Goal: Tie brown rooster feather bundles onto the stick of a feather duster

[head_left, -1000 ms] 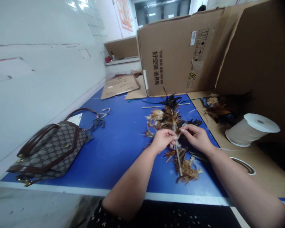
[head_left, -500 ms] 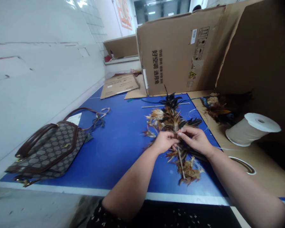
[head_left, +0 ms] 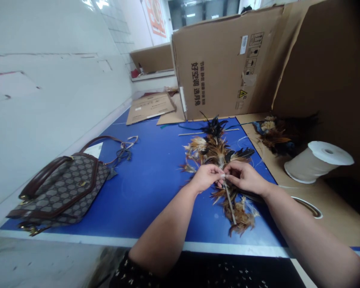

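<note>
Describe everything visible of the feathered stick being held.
The feathered stick has a thin, pale, seemingly wooden shaft, bare below the fingers. Brown feathers crowd its farther part, black feathers farthest out. It points away over the blue tabletop, its near tip over tan feathers. The left hand grips it mid-length; the right hand meets there, hiding detail.

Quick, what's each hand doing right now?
Left hand: closed, apparently pinching the thin, straight, pale stick amid brown feathers.
Right hand: curled beside the left; grip cannot be told.
</note>
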